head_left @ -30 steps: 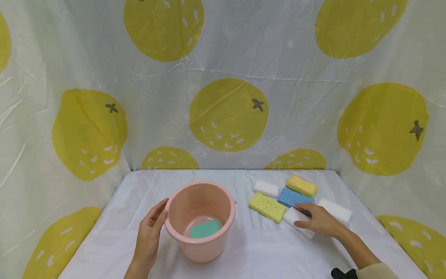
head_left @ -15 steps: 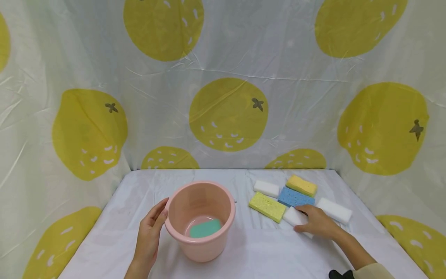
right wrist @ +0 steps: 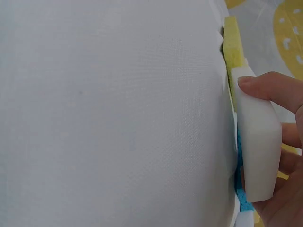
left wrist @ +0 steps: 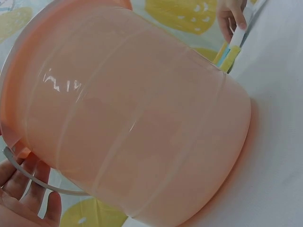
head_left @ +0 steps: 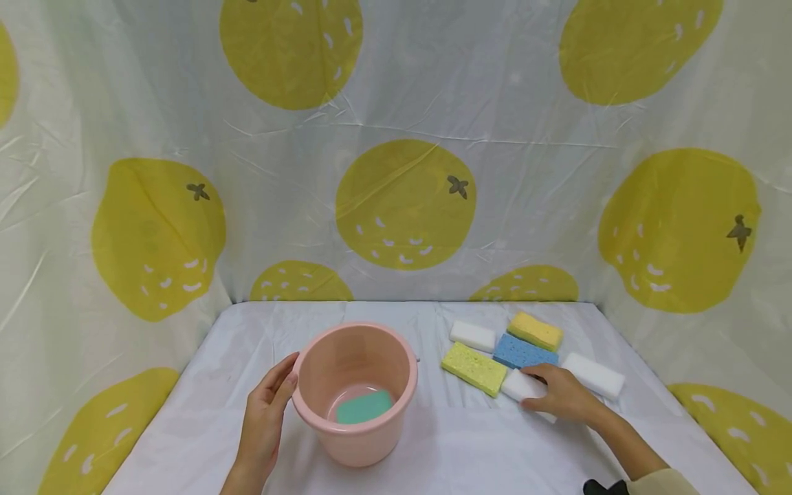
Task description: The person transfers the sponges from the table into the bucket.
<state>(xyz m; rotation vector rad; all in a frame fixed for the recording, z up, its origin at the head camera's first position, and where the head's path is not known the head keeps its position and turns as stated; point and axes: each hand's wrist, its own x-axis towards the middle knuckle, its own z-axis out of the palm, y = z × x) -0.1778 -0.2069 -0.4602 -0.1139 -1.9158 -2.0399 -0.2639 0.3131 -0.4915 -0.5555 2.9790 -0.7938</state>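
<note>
A pink plastic bucket [head_left: 361, 443] stands upright left of centre, with a teal sponge [head_left: 365, 406] lying flat on its floor. At the bucket's left rim my left hand [head_left: 262, 416] holds on, thumb and fingertips right at the lip. In the left wrist view its fingers reach past the thin grey bail handle [left wrist: 52, 187] toward the rim. On the right of the table my right hand [head_left: 566, 394] grips a white sponge [right wrist: 258, 137] between thumb and fingers; part of that sponge is hidden by the hand.
Around the right hand lie a yellow-green sponge [head_left: 474, 369], a blue sponge [head_left: 524, 351], an orange-yellow sponge [head_left: 535, 331] and two other white sponges, one at the back [head_left: 473, 335], one at the right [head_left: 594, 376]. A lemon-print curtain [head_left: 405, 203] encloses the white-covered table.
My right hand has drawn its thumb and fingers in around the white sponge, shifting slightly over it. My left hand and the bucket have stayed put.
</note>
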